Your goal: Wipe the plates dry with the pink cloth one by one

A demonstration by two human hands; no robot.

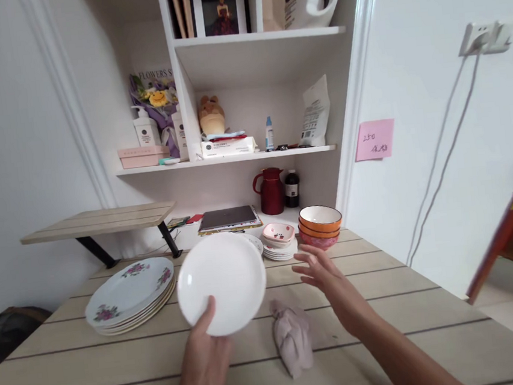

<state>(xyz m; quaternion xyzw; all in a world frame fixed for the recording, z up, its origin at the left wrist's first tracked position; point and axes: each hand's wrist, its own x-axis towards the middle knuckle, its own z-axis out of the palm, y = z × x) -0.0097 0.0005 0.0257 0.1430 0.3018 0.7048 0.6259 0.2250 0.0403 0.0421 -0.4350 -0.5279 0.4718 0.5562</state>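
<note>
A plain white plate [228, 274] is tilted up above the table, its face toward me. My left hand [206, 354] grips its lower edge, thumb on the front and the other fingers hidden behind. My right hand [326, 279] hovers with fingers stretched apart, holding nothing, near the bowls and small dishes. Below and between the hands lies a crumpled greyish-pink cloth [293, 337] on the wooden table [388, 337]. Behind the white plate, part of another plate [254, 241] shows.
Large flower-patterned plates [132, 289] are stacked at left, below a small raised shelf [100, 221]. At the back stand small dishes [280, 241], a stack of orange-and-red bowls [319, 226], a dark laptop [228, 217], a red jug [272, 192] and a dark bottle [292, 189].
</note>
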